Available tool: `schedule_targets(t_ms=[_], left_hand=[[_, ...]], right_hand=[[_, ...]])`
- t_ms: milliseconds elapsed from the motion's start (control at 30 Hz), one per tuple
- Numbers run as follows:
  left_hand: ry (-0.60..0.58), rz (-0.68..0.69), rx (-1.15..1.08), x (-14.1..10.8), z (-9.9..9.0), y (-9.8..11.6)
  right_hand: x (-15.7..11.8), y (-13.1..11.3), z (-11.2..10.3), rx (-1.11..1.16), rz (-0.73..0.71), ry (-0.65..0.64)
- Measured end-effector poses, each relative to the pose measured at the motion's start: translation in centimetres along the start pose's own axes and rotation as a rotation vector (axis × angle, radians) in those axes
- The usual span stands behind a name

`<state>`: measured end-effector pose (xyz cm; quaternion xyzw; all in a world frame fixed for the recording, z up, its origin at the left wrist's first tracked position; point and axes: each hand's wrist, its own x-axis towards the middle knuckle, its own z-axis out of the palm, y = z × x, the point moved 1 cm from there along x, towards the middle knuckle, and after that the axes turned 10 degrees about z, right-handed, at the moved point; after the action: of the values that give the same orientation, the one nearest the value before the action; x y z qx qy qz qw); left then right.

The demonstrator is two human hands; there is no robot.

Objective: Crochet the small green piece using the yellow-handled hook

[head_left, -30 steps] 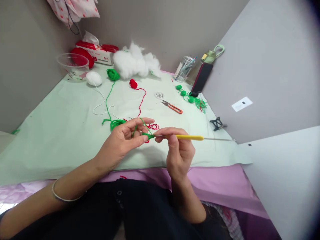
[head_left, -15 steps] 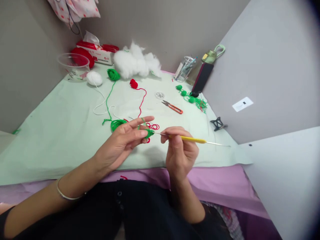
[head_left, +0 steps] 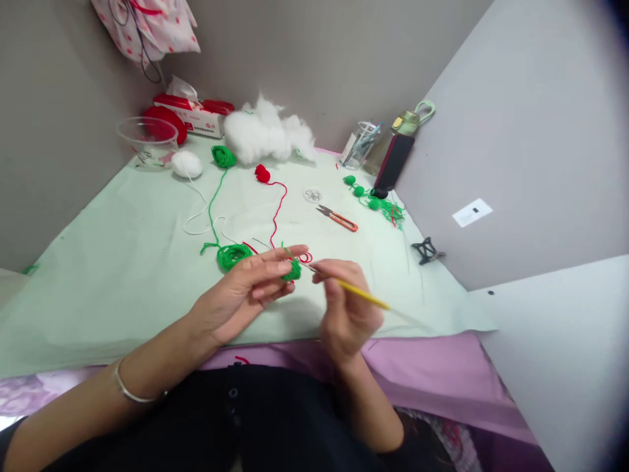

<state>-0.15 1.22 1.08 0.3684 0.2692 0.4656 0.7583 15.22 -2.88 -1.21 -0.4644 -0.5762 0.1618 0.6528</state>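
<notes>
Between the thumb and fingers of my left hand (head_left: 250, 278) is a small green crochet piece (head_left: 291, 271), with green yarn running up over the raised index finger. My right hand (head_left: 346, 305) grips a crochet hook (head_left: 363, 294) by its yellow handle, the thin metal tip pointing left at the green piece. Whether the tip sits inside a stitch I cannot tell. Just beyond my left hand lies a coil of green yarn (head_left: 233, 256). Loops of red yarn (head_left: 305, 257) show behind my fingers.
Thread snips (head_left: 338, 218) lie beside a small clear dish (head_left: 312, 196). White stuffing (head_left: 268, 133), a white yarn ball (head_left: 187, 164), a tissue box (head_left: 204, 121) and a clear tub (head_left: 147, 141) line the back. Right: green crocheted balls (head_left: 358, 191), a phone (head_left: 394, 162), a black stand (head_left: 427, 251).
The crochet hook has tilted, its back end swinging downward, and my right hand has shifted slightly left and down. The green piece has turned a little in my left fingers. The view has shifted slightly.
</notes>
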Motion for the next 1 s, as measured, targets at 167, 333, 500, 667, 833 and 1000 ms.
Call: schedule_targets(t_ms=[167,333,500,667,833,1000], left_hand=[[0.032,0.056,0.048,-0.1,-0.2,0.1],[-0.049,0.147,0.209,-0.6,-0.6,-0.2],[-0.055,0.159,0.238,-0.7,-0.9,0.0],[-0.047,0.181,0.276,-0.7,-0.9,0.2],[-0.028,0.233,0.356,-0.9,-1.2,0.2],[0.072,0.325,0.528,-1.3,-0.5,0.0]], right_hand=[[1.0,-0.4,0.2,0.294,0.27,-0.076],[0.9,0.1,0.3,0.325,0.404,-0.102],[1.3,0.4,0.2,0.483,0.494,-0.096],[1.2,0.2,-0.2,0.455,0.494,-0.135],[0.6,-0.9,-0.8,0.206,0.306,-0.142],[-0.2,-0.9,-0.4,-0.079,-0.068,-0.154]])
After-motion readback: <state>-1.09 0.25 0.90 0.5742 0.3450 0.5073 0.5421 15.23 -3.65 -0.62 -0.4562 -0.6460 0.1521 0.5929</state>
